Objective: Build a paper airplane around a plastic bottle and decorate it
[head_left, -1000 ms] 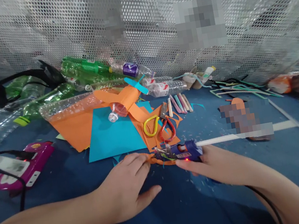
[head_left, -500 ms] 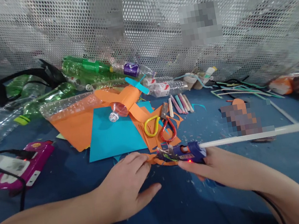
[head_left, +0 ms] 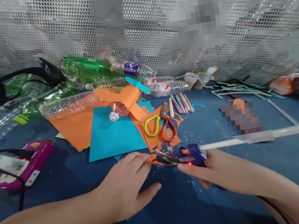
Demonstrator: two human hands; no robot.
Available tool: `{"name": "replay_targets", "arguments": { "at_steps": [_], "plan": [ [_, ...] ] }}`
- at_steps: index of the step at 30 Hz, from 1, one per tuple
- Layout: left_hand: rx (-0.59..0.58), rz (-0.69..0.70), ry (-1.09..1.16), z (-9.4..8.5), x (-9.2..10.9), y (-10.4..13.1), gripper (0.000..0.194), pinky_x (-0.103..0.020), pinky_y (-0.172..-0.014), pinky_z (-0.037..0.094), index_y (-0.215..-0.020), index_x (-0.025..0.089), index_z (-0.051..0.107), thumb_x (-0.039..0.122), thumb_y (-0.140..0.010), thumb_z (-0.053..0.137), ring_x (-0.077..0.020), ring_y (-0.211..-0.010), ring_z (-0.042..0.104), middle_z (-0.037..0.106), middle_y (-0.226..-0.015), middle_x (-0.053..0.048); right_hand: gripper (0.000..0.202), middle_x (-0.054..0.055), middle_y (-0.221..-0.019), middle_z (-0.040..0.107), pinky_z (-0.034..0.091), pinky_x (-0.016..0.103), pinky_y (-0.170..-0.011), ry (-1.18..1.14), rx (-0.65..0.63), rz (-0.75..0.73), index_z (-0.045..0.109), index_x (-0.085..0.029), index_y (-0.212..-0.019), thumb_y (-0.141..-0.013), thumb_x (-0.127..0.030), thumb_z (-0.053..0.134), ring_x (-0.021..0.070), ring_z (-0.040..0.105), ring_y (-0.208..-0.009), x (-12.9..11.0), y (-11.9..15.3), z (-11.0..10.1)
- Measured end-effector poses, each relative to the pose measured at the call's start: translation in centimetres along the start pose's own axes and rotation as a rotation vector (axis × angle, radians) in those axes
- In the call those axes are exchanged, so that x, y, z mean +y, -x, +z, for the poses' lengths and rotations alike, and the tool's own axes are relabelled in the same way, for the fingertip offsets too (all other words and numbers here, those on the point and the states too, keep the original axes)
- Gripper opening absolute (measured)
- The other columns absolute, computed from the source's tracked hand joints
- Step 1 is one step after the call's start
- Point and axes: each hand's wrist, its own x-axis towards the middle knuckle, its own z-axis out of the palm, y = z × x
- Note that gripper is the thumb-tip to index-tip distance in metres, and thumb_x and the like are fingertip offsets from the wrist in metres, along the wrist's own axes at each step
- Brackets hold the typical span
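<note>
My right hand (head_left: 216, 167) is wrapped around a blue hot glue gun (head_left: 189, 155), with a red light lit on its side. A long white glue stick (head_left: 226, 143) juts out of its back to the right. The messy, dark front end of the gun points left, over an orange paper piece (head_left: 152, 159). My left hand (head_left: 130, 184) lies flat on the table, fingertips on that paper, thumb spread apart. Part of the paper is hidden under the fingers and gun. Scissors (head_left: 166, 126) with one yellow and one red handle lie just beyond the gun.
An orange paper and bottle airplane (head_left: 124, 101) rests behind the blue paper (head_left: 113, 137). Plastic bottles (head_left: 84, 67) crowd the back near a perforated metal panel (head_left: 150, 16). A purple power strip (head_left: 22, 165) lies left. Coloured sticks (head_left: 181, 104) sit past the scissors.
The glue gun has dipped and shifted slightly, its front now covering more of the orange paper. The glue stick's back end sits a little lower. My left hand has stayed still.
</note>
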Motion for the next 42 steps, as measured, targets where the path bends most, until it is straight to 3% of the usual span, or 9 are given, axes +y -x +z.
{"name": "replay_targets", "arguments": {
  "at_steps": [14,33,38,42],
  "plan": [
    [0.006,-0.013,0.022,0.0,-0.1,-0.1,0.035,-0.044,-0.089,0.049,-0.103,0.006,0.063,0.035,-0.088,0.053,-0.0295,-0.104,0.055,0.062,-0.106,-0.018,0.053,0.001,-0.053,0.061,0.042,0.024,-0.055,-0.008,-0.013,0.006,0.055,-0.019,-0.053,-0.088,-0.056,0.04,0.0126,0.055,-0.051,-0.3,-0.2,-0.2],
    [-0.004,-0.012,0.08,-0.5,-0.4,-0.7,0.027,-0.041,-0.085,0.048,-0.1,0.011,0.063,0.029,-0.092,0.044,-0.026,-0.097,0.058,0.064,-0.098,-0.013,0.054,0.0,-0.054,0.064,0.042,0.027,-0.056,-0.003,-0.049,0.051,0.058,-0.02,-0.055,-0.083,-0.064,0.043,0.0145,0.056,-0.052,0.0,0.3,-0.5],
    [-0.002,-0.135,0.149,-1.1,-1.1,-1.3,0.027,-0.037,-0.079,0.048,-0.1,0.015,0.06,0.026,-0.096,0.035,-0.0223,-0.089,0.06,0.066,-0.092,-0.008,0.052,0.002,-0.052,0.061,0.042,0.027,-0.058,-0.137,-0.015,0.012,0.053,-0.019,-0.053,-0.083,-0.06,0.046,0.0142,0.056,-0.053,0.1,-0.3,-1.6],
    [0.125,-0.266,0.192,-2.3,-2.6,-2.4,0.026,-0.033,-0.078,0.047,-0.095,0.018,0.057,0.027,-0.096,0.033,-0.0193,-0.086,0.06,0.064,-0.09,-0.005,0.043,-0.001,-0.046,0.054,0.041,0.026,-0.055,-0.386,0.056,-0.034,0.052,-0.019,-0.061,-0.081,-0.057,0.05,0.0128,0.053,-0.048,0.6,-1.1,-2.8]
  ]
}}
